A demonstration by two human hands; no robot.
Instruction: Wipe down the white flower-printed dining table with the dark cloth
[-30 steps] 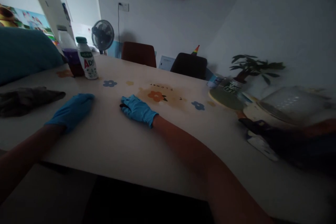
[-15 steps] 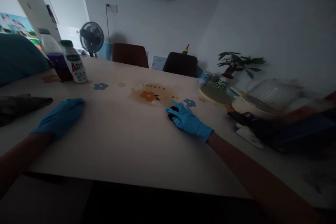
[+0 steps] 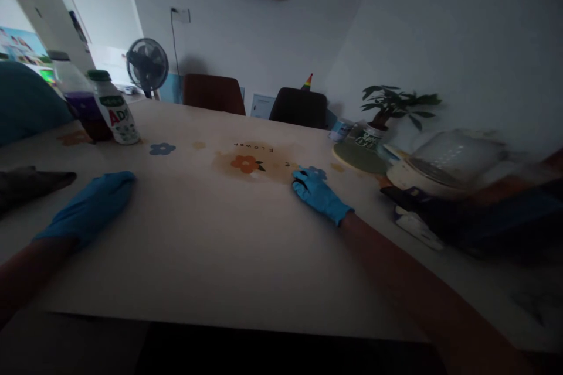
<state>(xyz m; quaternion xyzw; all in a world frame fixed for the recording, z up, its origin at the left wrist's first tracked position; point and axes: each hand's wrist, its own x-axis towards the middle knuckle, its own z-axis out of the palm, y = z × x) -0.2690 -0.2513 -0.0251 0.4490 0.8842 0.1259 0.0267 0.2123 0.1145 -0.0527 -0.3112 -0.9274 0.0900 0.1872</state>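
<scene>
My left hand [image 3: 94, 205], in a blue glove, rests on the pale table [image 3: 197, 258] at the left, fingers together and laid along the surface, with nothing visible in it. A dark crumpled cloth [image 3: 33, 184] lies just beyond it. My right hand [image 3: 319, 193], also gloved in blue, is curled on the table near a printed blue flower [image 3: 317, 172]. Its fingers close over a small black thing [image 3: 300, 183], mostly hidden beneath them; its kind cannot be made out. Left of that hand, a brownish wet-looking patch [image 3: 277, 167] spreads around a printed orange flower [image 3: 245, 163].
A white bottle with green cap [image 3: 116, 114] and a bottle of purple liquid [image 3: 83, 102] stand at the left. At the right are a potted plant [image 3: 373, 132], a round green mat [image 3: 358, 158] and a white pot [image 3: 422, 179]. Chairs [image 3: 213, 94] stand behind the table.
My right hand has slid a little to the right across the table, onto the edge of the blue flower, and less of the black thing shows. The view has shifted slightly; my left hand stays resting.
</scene>
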